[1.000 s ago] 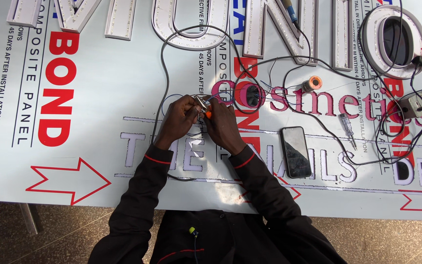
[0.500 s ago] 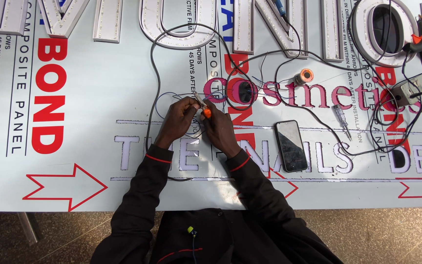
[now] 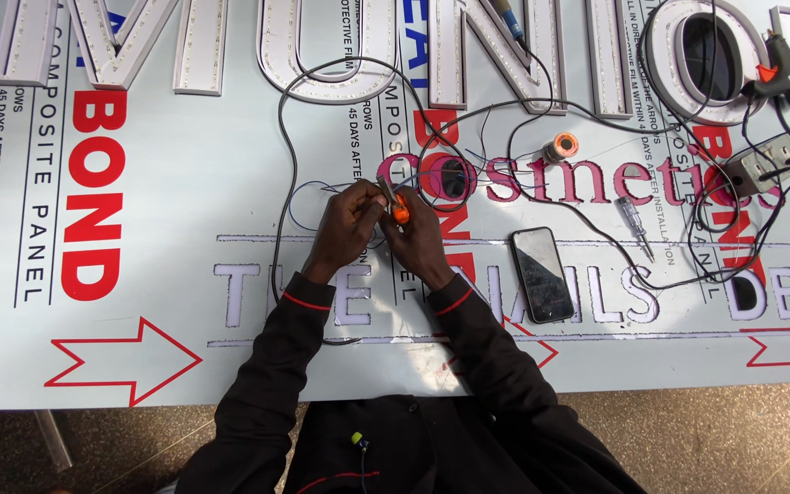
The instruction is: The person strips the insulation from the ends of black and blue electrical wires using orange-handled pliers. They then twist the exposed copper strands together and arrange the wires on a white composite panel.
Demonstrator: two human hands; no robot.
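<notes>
At the centre of the frame we see the left hand (image 3: 347,222) and right hand (image 3: 416,236) pinched together on an orange-handled tool (image 3: 396,207) and thin wires (image 3: 317,187) over the white sign panel (image 3: 185,165), wiring apparently unfinished, black cable (image 3: 287,137) lying loose above.

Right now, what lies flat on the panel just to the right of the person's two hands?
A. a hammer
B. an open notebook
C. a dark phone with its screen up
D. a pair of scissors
C: a dark phone lies flat on the white panel, right of the right hand and the left hand.
</notes>
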